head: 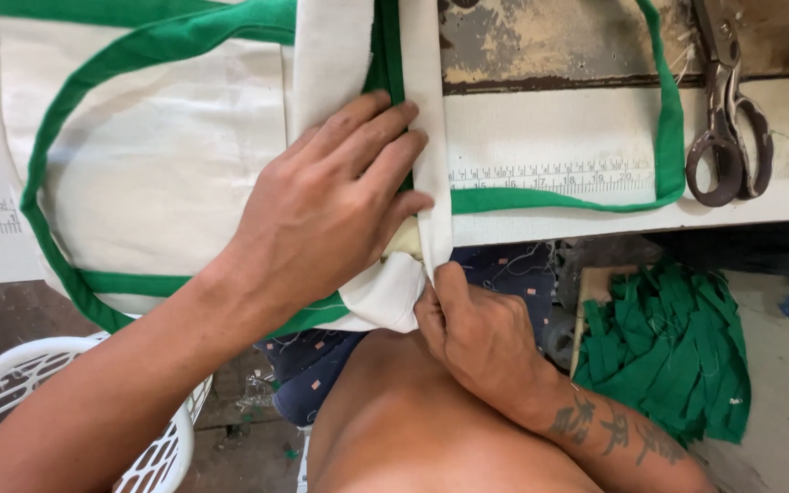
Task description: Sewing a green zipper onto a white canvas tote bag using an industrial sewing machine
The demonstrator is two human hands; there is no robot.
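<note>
A cream cloth bag point(157, 155) with green trim and a green strap lies on the white worktable point(541, 137). My left hand point(331, 205) rests flat on the bag, its fingers pressing a folded cream band point(422, 110) beside a green edge strip. My right hand point(477, 333) pinches the lower end of that folded band at the table's near edge, thumb and fingers closed on the cloth. A green binding strip point(668, 137) runs up the table to the right and loops back toward the bag.
Large metal scissors point(728, 119) lie at the table's right end, next to the green strip. A printed ruler scale point(550, 175) runs along the table edge. A pile of green strips point(668, 347) lies on the floor at right. A white plastic basket point(11, 383) stands lower left.
</note>
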